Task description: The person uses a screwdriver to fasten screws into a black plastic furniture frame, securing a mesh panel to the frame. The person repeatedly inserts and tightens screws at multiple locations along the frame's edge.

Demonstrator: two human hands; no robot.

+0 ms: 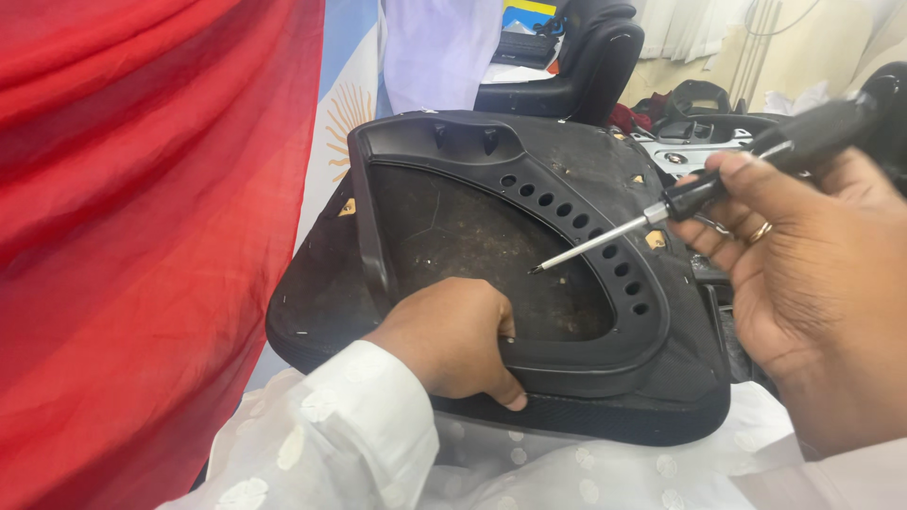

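Head view: seat base (pixel 491 236) propped upright on lap, underside facing up.
Left hand (pixel 453 340): clenched on frame rim, steadying.
Right hand (pixel 803 274): closed around screwdriver (pixel 718 179), tip inside frame.

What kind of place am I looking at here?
Probably a small chair repair workshop: an upturned black chair seat is worked on with a black-handled screwdriver, and a black office chair stands behind.

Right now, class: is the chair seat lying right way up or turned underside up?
Underside up. The chair seat shows its hard plastic frame with a row of holes, not the sitting cushion.
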